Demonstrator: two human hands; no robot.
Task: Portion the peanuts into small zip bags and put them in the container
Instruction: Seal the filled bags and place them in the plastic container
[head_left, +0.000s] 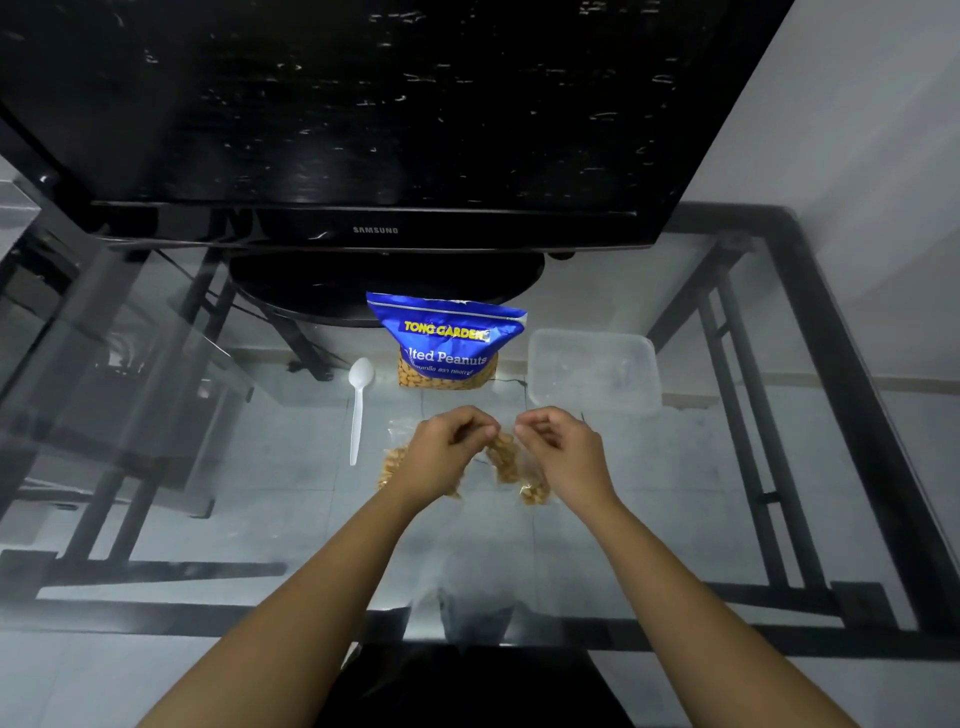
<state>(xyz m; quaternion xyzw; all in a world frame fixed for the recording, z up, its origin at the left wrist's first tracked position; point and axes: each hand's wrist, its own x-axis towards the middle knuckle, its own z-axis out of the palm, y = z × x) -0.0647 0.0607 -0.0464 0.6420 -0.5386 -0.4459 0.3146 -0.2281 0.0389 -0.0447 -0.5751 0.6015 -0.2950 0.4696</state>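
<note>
1. The fingers (480, 430) of the left hand (447, 447) are curled in, thumb and forefinger pinched on the top edge of a small zip bag (506, 460) that holds peanuts.
2. The fingers of the right hand (563, 449) are curled the same way, pinching the same top edge from the other side; the two sets of fingertips sit close together with a short stretch of clear plastic between them.
3. The small zip bag hangs just below and between the fingertips, its peanuts bunched in a tilted clump; whether its seal is closed cannot be told.
4. A second filled bag (535, 491) lies on the glass table (260, 467) just under the right hand's fingers, partly hidden by that hand.
5. A third filled bag (392, 462) lies under the left hand's fingers, showing at the outer side of that hand.
6. Beyond the fingertips, a little farther from the person, stands the blue peanut pouch (447, 338), upright, with peanuts visible through its lower window.
7. Outward of the left fingers, near the pouch, a white plastic spoon (358, 405) lies on the glass, bowl pointing away from the person.
8. Beyond the right fingers and to their outer side sits the clear container (592, 371), with no lid on it, just beside the pouch.
9. Farther away than all of these stands a black television (363, 130) on its stand, at the table's far edge.
</note>
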